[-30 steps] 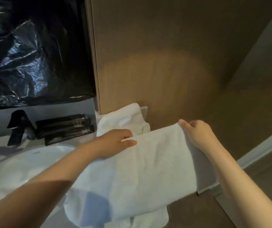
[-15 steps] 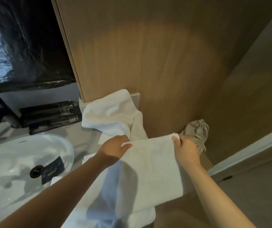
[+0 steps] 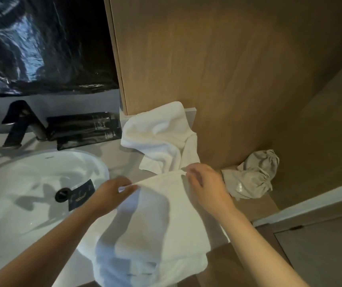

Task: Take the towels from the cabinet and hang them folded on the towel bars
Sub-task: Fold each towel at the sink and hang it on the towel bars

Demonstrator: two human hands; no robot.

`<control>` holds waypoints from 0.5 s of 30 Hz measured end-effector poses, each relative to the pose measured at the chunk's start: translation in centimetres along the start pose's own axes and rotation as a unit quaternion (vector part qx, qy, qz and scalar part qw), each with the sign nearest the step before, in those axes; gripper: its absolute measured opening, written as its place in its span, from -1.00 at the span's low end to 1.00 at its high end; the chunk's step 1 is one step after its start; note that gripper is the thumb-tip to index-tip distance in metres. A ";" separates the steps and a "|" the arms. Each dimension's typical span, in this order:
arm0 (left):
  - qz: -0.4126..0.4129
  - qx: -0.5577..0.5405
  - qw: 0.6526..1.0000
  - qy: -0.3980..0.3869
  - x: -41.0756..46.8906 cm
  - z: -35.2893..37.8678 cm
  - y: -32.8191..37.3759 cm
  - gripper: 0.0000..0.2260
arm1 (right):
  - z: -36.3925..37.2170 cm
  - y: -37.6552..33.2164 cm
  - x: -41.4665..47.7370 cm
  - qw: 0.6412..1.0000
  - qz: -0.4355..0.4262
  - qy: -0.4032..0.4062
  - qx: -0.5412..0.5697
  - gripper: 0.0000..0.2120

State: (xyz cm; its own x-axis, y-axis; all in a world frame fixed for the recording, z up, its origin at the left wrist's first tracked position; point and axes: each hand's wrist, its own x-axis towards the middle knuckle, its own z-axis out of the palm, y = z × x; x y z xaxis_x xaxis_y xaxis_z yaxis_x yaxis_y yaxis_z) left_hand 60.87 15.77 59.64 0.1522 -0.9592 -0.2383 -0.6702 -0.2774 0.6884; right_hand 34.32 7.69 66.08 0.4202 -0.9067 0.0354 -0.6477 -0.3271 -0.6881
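The white towel (image 3: 162, 224) is now pinched at its top edge by curled fingers of the left hand (image 3: 112, 195) and right hand (image 3: 205, 189), drawn closer together than before, so folding is judged underway.

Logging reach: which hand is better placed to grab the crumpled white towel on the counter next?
Probably right: the right hand lies just beside that crumpled white towel; the left hand is farther off.

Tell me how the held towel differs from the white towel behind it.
The held towel is pinched taut along its top edge between the left hand and right hand; the other towel lies untouched. The held towel hangs smooth and flat; the other towel is crumpled in a heap beside the wooden panel. Both are white.
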 end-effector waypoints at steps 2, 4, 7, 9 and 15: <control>-0.031 -0.016 0.999 -0.010 -0.2 -0.7 -1.6 -0.79 | 1.3 -1.4 0.2 0.999 -0.031 -0.008 -0.028 -0.79; -0.056 -0.052 0.997 -0.005 -0.3 -0.9 -2.7 -0.74 | 2.6 -2.2 0.6 0.996 -0.052 -0.024 -0.063 -0.77; -0.087 -0.112 0.990 0.013 -0.6 -0.4 -3.6 -0.66 | 4.5 -3.0 1.2 0.988 -0.077 -0.065 -0.117 -0.75; -0.103 -0.151 0.983 0.028 -0.7 0.1 -3.7 -0.65 | 5.5 -3.3 1.4 0.980 -0.096 -0.075 -0.157 -0.77; -0.136 -0.330 0.934 -0.002 -0.9 0.7 -2.4 -0.67 | 7.1 -3.6 3.3 0.960 -0.076 -0.114 -0.245 -0.76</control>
State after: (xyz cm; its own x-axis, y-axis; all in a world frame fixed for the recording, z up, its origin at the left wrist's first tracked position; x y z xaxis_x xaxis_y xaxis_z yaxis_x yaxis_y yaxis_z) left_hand 61.82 17.39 57.66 0.2477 -0.8488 -0.4672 -0.0137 -0.4852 0.8743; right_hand 42.47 7.78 63.52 0.6254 -0.7752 -0.0892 -0.7658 -0.5877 -0.2613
